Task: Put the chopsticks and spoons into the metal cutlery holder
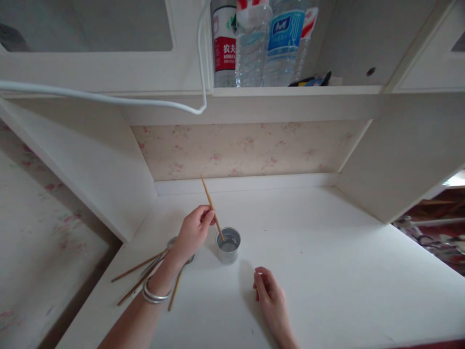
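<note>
In the head view, my left hand [194, 230] pinches a thin wooden chopstick [208, 192] around its middle. The chopstick leans, its lower end inside a small round metal cup [228, 256] with small holes showing inside. My right hand [271, 298] is loosely curled just above or on the white tabletop, to the right and nearer than the cup. Its thumb and forefinger meet, and nothing shows between them. Beneath and beside my left forearm lie wooden sticks [136, 267] and a metal spoon [190, 259] with a thin stick-like handle [175, 291]. My wrist partly hides this group.
The white tabletop [319, 261] runs between two side panels to a floral back wall [232, 150]. Overhead, a shelf [290, 91] carries several plastic bottles [254, 48]. A white cable [145, 101] hangs in front of the cabinet at upper left.
</note>
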A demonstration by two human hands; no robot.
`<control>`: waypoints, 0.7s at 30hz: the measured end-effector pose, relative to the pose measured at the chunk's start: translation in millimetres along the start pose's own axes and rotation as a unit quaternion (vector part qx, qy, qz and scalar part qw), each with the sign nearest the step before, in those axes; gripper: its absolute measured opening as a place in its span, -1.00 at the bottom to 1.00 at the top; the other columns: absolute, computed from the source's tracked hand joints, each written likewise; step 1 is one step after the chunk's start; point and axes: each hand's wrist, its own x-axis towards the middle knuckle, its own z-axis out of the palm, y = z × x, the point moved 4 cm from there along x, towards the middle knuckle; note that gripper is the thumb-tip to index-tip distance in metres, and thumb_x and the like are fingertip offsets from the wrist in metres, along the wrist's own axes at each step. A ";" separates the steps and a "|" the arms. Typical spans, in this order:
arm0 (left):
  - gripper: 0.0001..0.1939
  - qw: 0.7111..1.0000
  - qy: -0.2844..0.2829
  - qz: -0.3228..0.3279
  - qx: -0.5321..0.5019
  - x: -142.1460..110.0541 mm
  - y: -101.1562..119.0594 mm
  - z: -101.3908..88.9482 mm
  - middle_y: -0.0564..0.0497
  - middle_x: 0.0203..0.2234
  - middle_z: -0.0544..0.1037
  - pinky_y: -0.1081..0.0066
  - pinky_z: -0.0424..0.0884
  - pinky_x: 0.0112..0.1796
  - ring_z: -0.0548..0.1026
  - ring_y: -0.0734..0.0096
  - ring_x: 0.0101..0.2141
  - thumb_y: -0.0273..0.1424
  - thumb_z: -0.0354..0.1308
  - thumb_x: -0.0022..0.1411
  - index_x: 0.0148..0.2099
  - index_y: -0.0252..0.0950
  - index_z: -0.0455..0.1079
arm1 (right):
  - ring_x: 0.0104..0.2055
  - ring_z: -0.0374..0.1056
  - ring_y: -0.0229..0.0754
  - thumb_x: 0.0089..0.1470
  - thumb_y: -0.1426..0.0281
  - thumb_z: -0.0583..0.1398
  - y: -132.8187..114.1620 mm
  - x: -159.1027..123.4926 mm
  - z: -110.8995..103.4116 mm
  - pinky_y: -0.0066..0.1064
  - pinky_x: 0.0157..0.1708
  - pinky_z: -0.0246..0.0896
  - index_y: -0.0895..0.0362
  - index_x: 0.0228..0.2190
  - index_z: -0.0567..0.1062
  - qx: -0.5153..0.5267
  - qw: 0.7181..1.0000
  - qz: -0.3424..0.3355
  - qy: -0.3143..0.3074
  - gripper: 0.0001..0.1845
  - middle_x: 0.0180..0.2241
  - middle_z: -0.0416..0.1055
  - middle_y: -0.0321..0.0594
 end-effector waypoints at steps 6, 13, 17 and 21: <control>-0.73 0.994 -0.040 0.027 0.095 0.3 -32.4 41.5 -0.04 -0.36 0.55 0.38 0.43 -0.27 0.52 0.37 -0.34 -0.23 -0.03 0.31 -0.22 -0.29 0.40 | -0.59 0.25 -0.24 0.15 0.01 0.05 2.3 -0.5 -0.9 -0.46 -0.57 0.14 0.09 -0.23 0.42 0.008 1.000 0.003 0.006 -0.57 -0.55 0.34 -0.34; -0.71 0.986 -0.044 0.053 0.152 -12.3 -42.0 52.4 -0.07 -0.31 0.52 0.34 0.42 -0.19 0.49 0.32 -0.24 -0.28 -0.03 0.30 -0.27 -0.29 0.47 | -0.57 0.24 -0.23 0.17 0.02 0.05 4.2 1.3 0.1 -0.47 -0.56 0.12 0.09 -0.24 0.43 -0.012 1.000 -0.005 -0.009 -0.59 -0.57 0.34 -0.35; -0.73 0.987 -0.045 0.053 0.144 -13.5 -46.1 51.8 -0.05 -0.29 0.53 0.33 0.41 -0.16 0.49 0.34 -0.24 -0.27 0.00 0.29 -0.25 -0.27 0.49 | -0.58 0.24 -0.24 0.17 0.02 0.04 2.9 1.5 0.1 -0.47 -0.58 0.10 0.10 -0.23 0.44 -0.019 1.000 0.001 -0.017 -0.58 -0.58 0.33 -0.36; -0.76 0.992 -0.032 0.036 0.120 -14.1 -51.9 52.7 -0.05 -0.29 0.52 0.34 0.41 -0.18 0.48 0.35 -0.25 -0.26 0.04 0.27 -0.21 -0.28 0.46 | -0.56 0.27 -0.23 0.16 0.02 0.05 0.5 1.8 -0.3 -0.47 -0.56 0.13 0.10 -0.25 0.45 -0.036 0.999 -0.005 -0.014 -0.58 -0.58 0.36 -0.34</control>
